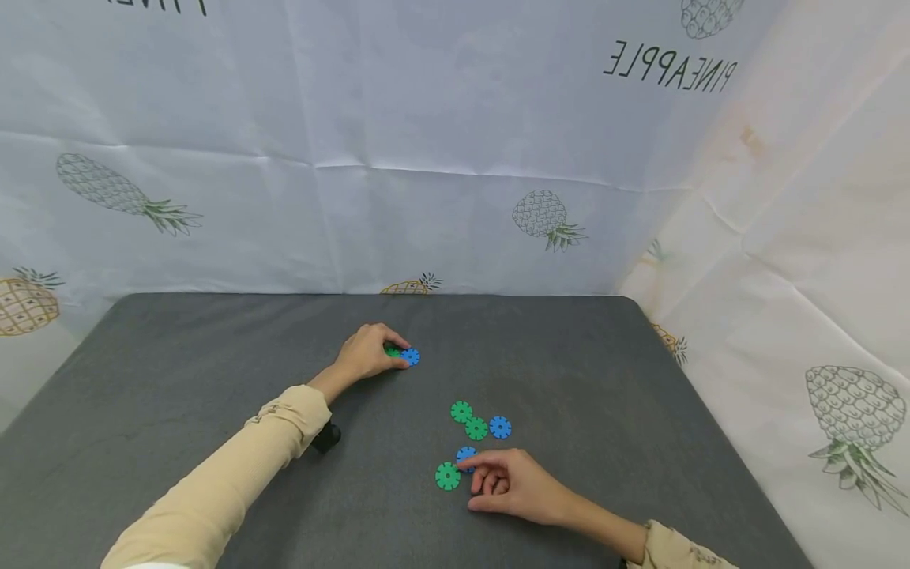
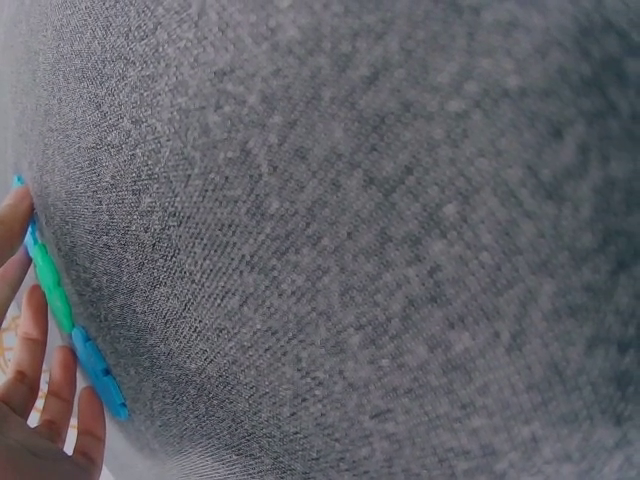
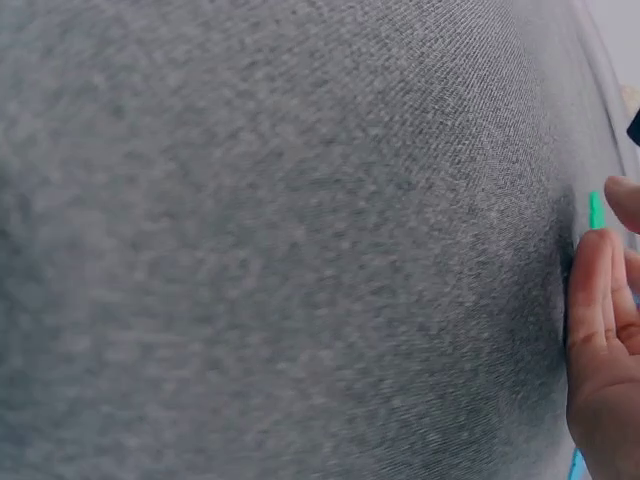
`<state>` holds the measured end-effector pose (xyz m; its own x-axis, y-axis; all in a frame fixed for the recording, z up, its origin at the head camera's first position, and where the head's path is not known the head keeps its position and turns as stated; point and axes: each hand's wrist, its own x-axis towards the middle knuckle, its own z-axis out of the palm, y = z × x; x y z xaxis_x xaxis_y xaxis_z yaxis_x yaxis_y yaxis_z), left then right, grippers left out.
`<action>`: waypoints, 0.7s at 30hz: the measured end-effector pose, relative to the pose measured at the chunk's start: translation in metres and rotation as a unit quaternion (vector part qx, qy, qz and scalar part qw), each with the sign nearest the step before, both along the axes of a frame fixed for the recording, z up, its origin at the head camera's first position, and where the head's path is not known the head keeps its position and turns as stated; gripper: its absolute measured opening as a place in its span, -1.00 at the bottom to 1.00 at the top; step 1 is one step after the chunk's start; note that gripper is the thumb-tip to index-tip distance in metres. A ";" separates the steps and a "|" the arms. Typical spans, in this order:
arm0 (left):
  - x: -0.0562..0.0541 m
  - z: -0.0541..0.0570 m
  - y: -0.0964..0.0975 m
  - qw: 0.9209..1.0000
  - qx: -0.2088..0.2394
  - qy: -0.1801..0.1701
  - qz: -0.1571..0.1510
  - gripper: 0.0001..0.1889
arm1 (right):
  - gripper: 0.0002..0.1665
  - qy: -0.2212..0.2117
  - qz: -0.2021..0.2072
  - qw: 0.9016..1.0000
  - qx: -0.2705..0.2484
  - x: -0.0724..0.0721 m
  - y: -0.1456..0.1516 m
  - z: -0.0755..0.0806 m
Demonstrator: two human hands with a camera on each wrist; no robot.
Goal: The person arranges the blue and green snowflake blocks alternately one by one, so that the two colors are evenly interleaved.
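At the far middle of the table in the head view, my left hand [image 1: 368, 350] holds a blue notched disc [image 1: 411, 357] between thumb and index finger. A green notched disc [image 1: 393, 352] lies beside it, partly covered by the fingers. In the left wrist view, a green disc [image 2: 52, 287] and a blue disc [image 2: 98, 372] show edge-on in a line along the fingers. Nearer the front, my right hand [image 1: 522, 486] hovers with loosely bent fingers and nothing in its grasp. Its index fingertip overlaps a blue disc [image 1: 466, 457] next to a green disc [image 1: 447, 476].
Beyond the right hand lie two green discs [image 1: 476, 428], edges overlapping in the head view, and a blue disc [image 1: 501, 427]. The grey table [image 1: 213, 340] ends at a white pineapple-print cloth [image 1: 441, 221] at the back and right.
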<state>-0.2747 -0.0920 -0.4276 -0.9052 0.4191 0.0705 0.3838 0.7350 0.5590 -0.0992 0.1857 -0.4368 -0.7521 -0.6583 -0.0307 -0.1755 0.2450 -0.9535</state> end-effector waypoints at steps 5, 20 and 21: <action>0.002 0.001 0.000 1.000 0.004 -0.001 -0.001 -0.69 | -0.44 0.023 0.003 0.999 0.041 -0.002 -0.005 0.002; 0.003 0.002 0.001 1.000 0.016 0.003 -0.001 -0.71 | -0.51 0.092 0.017 0.992 0.084 -0.002 -0.015 0.006; 0.003 0.001 0.001 1.000 0.017 0.003 0.000 -0.72 | -0.53 0.099 0.019 0.991 0.088 -0.001 -0.016 0.006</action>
<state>-0.2721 -0.0912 -0.4262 -0.9044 0.4170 0.0904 0.3880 0.7157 0.5807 -0.1005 0.1696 -0.4307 -0.7303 -0.6831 -0.0019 -0.3671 0.3948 -0.8423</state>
